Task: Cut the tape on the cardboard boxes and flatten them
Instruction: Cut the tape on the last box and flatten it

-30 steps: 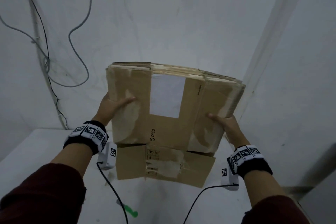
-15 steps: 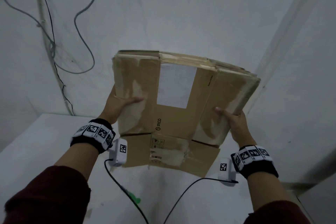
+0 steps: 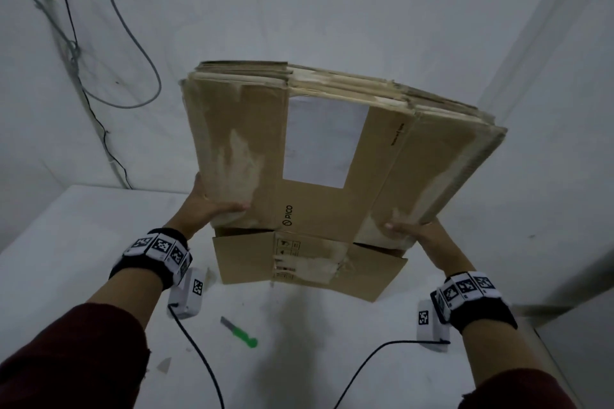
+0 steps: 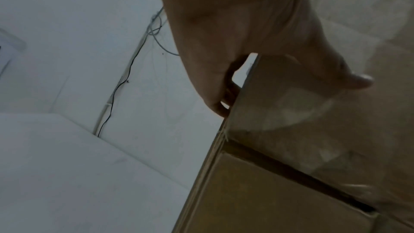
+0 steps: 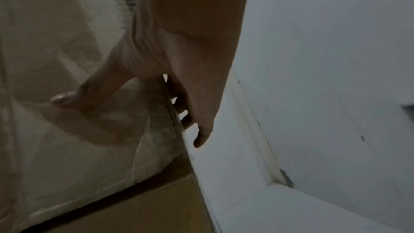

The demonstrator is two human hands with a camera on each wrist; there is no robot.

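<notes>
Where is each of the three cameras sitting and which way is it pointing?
Head: worn on the head, looking forward and down at the stack of flattened brown cardboard boxes above the white table; both forearms, the left hand and the right hand show.
Left wrist: looks along the left hand; its thumb lies on the front face and its fingers wrap behind the stack's left edge.
Right wrist: looks along the right hand gripping the right edge likewise.
Shared: all three show the stack; head and left wrist share the wall cables.

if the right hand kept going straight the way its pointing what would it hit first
The right hand grips the stack of flattened cardboard boxes, fingers hidden behind it, pointing up and away. Pushed on, it would probably meet the white wall behind; depth is unclear.
</notes>
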